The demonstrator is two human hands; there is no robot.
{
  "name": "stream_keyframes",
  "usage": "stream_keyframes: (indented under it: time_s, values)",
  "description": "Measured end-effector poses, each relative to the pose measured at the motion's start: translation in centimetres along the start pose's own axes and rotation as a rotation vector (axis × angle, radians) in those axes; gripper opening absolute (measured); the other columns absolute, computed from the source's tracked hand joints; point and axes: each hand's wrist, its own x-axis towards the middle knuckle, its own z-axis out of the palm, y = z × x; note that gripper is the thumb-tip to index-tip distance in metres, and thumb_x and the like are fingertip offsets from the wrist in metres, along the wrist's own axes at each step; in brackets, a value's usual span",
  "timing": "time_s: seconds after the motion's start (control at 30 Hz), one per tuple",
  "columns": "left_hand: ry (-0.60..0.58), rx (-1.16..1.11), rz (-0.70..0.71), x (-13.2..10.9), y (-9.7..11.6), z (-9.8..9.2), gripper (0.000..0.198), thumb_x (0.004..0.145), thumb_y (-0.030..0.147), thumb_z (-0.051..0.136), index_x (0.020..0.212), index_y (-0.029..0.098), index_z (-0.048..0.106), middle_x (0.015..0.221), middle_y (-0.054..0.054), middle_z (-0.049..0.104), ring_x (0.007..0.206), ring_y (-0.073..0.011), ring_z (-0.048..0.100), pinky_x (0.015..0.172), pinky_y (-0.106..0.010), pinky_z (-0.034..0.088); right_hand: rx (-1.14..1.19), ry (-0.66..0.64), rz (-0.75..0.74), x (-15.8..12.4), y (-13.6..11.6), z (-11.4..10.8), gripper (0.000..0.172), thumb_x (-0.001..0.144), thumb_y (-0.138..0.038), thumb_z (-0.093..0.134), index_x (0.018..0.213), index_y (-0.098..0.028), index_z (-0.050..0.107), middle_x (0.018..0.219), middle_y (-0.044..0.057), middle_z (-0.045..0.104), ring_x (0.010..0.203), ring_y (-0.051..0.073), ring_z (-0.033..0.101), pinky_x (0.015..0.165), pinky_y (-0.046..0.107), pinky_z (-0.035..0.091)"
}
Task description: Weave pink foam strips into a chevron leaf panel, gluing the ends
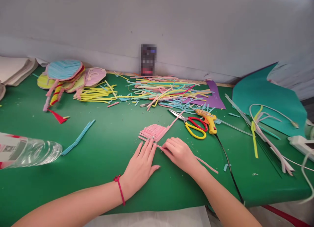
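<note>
A small fan-shaped piece made of pink pipe cleaners (154, 131) lies flat on the green table, one long strip sticking out toward the scissors. My left hand (142, 165) is stretched out flat, its fingertips pressing on the lower edge of that piece. Just to the right, my right hand (178, 153) pinches a pink pipe cleaner (207, 164), which runs from the piece's lower edge under the hand and out past the wrist. Beyond the right hand are scissors (195, 130) with red and yellow handles and a yellow hot glue gun (208, 121).
Loose pipe cleaners (162, 91) are heaped at the back, before an upright phone (148, 60). Round pipe-cleaner fans (64, 69) are stacked back left. A plastic bottle (36, 151) lies left. Teal sheet (260, 89) and power strip (300, 145) are right; the glue gun's cord (228, 165) hangs over the front edge.
</note>
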Motion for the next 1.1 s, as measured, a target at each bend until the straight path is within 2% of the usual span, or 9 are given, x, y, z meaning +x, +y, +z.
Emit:
stream_keyframes:
  time_s: [0.23, 0.6, 0.83, 0.9, 1.0, 1.1]
  values:
    - [-0.036, -0.034, -0.033, 0.0, -0.1, 0.2, 0.068, 0.094, 0.055, 0.032, 0.14, 0.006, 0.041, 0.148, -0.017, 0.036, 0.137, -0.03, 0.034, 0.111, -0.048, 0.034, -0.01, -0.005, 0.023, -0.1, -0.3, 0.3, 0.023, 0.094, -0.018, 0.045, 0.072, -0.02, 0.049, 0.066, 0.001, 0.056, 0.063, 0.014, 0.046, 0.061, 0.028, 0.03]
    - [-0.016, -0.039, -0.074, 0.2, -0.6, 0.6, 0.072, 0.092, 0.059, 0.029, 0.139, 0.006, 0.043, 0.148, -0.017, 0.036, 0.137, -0.0302, 0.035, 0.11, -0.049, 0.033, -0.043, 0.019, 0.026, -0.2, -0.5, 1.2, 0.024, 0.093, -0.017, 0.046, 0.07, -0.019, 0.047, 0.064, -0.001, 0.054, 0.062, 0.013, 0.045, 0.061, 0.028, 0.031]
    - [0.067, -0.075, -0.064, 0.2, -0.7, 0.5, 0.067, 0.093, 0.055, 0.033, 0.136, 0.005, 0.046, 0.144, -0.018, 0.043, 0.134, -0.0309, 0.04, 0.109, -0.05, 0.033, -0.015, 0.01, 0.048, -0.2, -0.2, 1.5, 0.023, 0.094, -0.019, 0.047, 0.07, -0.019, 0.048, 0.065, -0.001, 0.054, 0.063, 0.013, 0.046, 0.062, 0.028, 0.033]
    - [0.137, -0.085, -0.052, 0.5, -1.6, 0.2, 0.054, 0.096, 0.044, 0.035, 0.131, 0.006, 0.051, 0.14, -0.018, 0.049, 0.129, -0.0292, 0.045, 0.108, -0.049, 0.034, -0.015, 0.002, 0.056, -0.3, -0.1, 1.6, 0.023, 0.094, -0.02, 0.047, 0.071, -0.019, 0.048, 0.066, 0.0, 0.056, 0.064, 0.014, 0.046, 0.062, 0.028, 0.033]
    - [0.272, -0.122, -0.054, 1.5, -4.4, -0.1, 0.033, 0.096, 0.021, 0.037, 0.116, 0.011, 0.061, 0.124, -0.014, 0.062, 0.116, -0.0243, 0.055, 0.105, -0.044, 0.038, -0.008, -0.013, 0.064, -0.4, 0.0, 1.6, 0.023, 0.095, -0.021, 0.046, 0.071, -0.019, 0.049, 0.067, 0.0, 0.057, 0.065, 0.014, 0.047, 0.063, 0.028, 0.034]
    - [0.328, -0.205, -0.099, 2.6, -7.8, -0.1, 0.023, 0.094, 0.022, 0.045, 0.098, 0.014, 0.067, 0.107, -0.012, 0.065, 0.101, -0.0235, 0.059, 0.093, -0.04, 0.046, 0.013, -0.028, 0.062, -0.3, 0.2, 1.5, 0.023, 0.095, -0.022, 0.046, 0.073, -0.02, 0.05, 0.068, 0.001, 0.058, 0.065, 0.014, 0.047, 0.063, 0.028, 0.035]
